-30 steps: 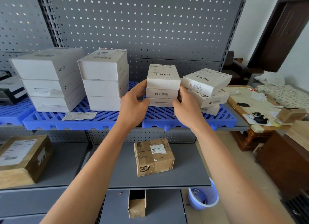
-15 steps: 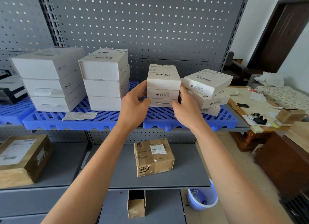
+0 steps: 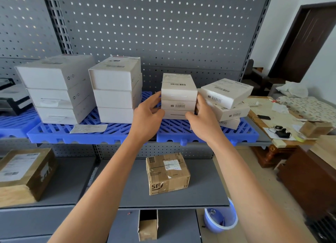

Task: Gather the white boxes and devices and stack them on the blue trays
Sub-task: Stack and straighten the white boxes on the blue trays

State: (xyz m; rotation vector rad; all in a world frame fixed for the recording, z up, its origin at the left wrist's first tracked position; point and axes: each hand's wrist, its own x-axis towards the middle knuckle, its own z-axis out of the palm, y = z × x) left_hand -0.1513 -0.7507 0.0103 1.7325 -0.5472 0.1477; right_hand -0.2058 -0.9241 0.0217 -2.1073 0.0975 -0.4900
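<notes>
A stack of three small white boxes [image 3: 179,95] stands on the right blue tray [image 3: 241,133] on the upper shelf. My left hand [image 3: 147,119] grips the stack's left side, thumb at the bottom box. Against its right side my right hand [image 3: 203,122] holds on, thumb on the bottom box's front. Just right of it is a skewed pile of three flat white boxes [image 3: 227,95]. On the left blue tray [image 3: 54,133] stand two stacks of larger white boxes [image 3: 56,86] [image 3: 114,90], three high each.
A paper slip [image 3: 88,128] lies on the left tray's front. Black devices [image 3: 11,99] sit at the far left. On the lower shelf are a brown SF parcel [image 3: 167,173] and a bigger brown box [image 3: 25,172]. A blue bucket [image 3: 221,221] is below; a cluttered wooden table [image 3: 283,119] stands right.
Both hands keep their hold on the small stack; it stays in the same spot on the tray. Only the view has shifted slightly.
</notes>
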